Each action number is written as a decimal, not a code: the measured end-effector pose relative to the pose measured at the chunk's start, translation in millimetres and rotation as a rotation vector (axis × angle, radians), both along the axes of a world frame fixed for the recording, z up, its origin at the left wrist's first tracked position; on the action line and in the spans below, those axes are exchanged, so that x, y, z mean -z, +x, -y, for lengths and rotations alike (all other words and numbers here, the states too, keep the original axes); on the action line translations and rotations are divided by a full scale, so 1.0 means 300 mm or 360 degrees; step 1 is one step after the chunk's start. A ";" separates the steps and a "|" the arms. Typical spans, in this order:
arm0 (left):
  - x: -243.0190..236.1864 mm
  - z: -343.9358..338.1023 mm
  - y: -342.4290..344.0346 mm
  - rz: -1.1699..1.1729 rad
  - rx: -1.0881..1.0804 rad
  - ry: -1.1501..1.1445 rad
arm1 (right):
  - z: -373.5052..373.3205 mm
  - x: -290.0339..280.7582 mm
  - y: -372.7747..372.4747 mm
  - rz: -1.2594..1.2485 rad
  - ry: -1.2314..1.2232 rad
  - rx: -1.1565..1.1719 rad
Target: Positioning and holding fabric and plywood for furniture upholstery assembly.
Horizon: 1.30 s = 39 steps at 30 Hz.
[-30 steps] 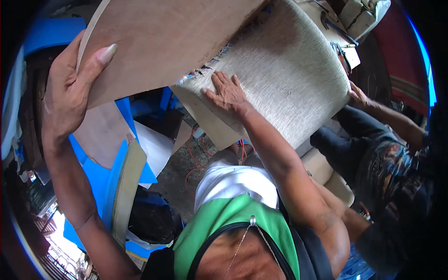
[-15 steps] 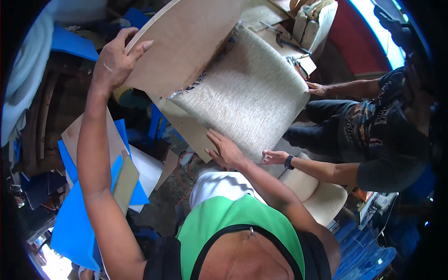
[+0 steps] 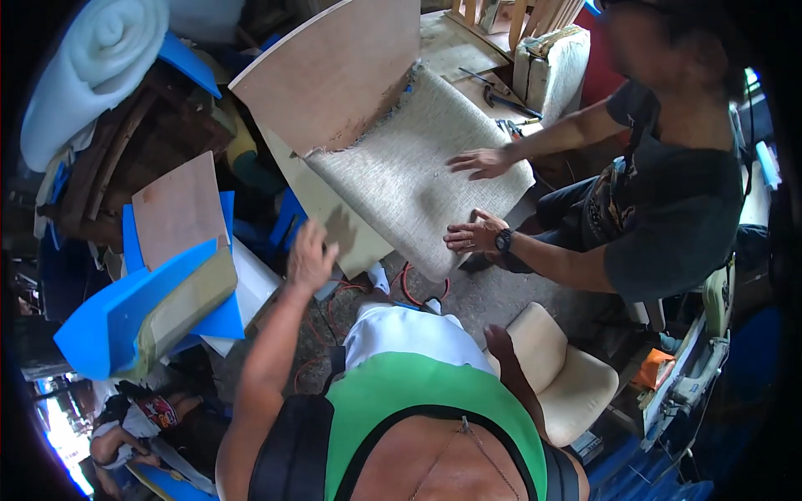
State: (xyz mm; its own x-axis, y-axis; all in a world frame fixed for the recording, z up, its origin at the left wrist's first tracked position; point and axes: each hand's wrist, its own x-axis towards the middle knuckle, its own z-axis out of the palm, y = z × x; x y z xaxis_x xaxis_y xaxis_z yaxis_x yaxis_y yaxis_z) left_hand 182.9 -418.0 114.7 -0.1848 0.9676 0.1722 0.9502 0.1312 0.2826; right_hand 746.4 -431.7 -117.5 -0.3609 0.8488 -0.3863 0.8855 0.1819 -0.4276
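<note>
A seat covered in grey-beige woven fabric lies ahead of me, frayed along the edge that meets a curved bare wood panel. My left hand is in the air before the near edge of a flat board under the seat, fingers apart and holding nothing. Beside my right hip hangs my right hand, in shadow, its fingers not clear. Another person's two hands rest flat on the fabric from the right.
A hammer lies on a board behind the seat. At left are blue foam pieces, a thin wood sheet and a white wadding roll. A cream padded chair and a sewing machine stand at right. Orange cord crosses the floor.
My left hand has let go of the curved panel's edge and come down. My right hand has left the fabric for my side. The other person's hands have slid inward onto the fabric.
</note>
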 end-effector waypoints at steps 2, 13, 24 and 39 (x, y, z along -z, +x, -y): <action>0.223 0.254 0.111 0.0287 -0.0267 -0.0460 | 0.089 0.071 0.162 0.0135 -0.0026 -0.0151; 0.826 1.113 0.255 0.0666 -0.0595 -0.1557 | 0.057 0.103 0.281 -0.0260 -0.0276 -0.0225; 0.516 0.610 0.180 0.1149 -0.1032 -0.0505 | -0.249 0.129 0.093 -0.0489 -0.0317 0.0195; 0.529 0.795 0.133 0.1184 -0.0792 -0.0595 | 0.137 0.008 0.246 -0.0123 -0.0581 -0.0086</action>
State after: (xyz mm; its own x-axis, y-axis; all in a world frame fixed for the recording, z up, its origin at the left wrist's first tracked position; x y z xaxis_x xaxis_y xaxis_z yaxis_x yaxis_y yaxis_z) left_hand 222.9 -656.4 -43.9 -0.5249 0.7179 -0.4572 0.3567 0.6733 0.6476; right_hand 820.2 -472.8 -119.8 -0.4414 0.6391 -0.6299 0.8414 0.0507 -0.5381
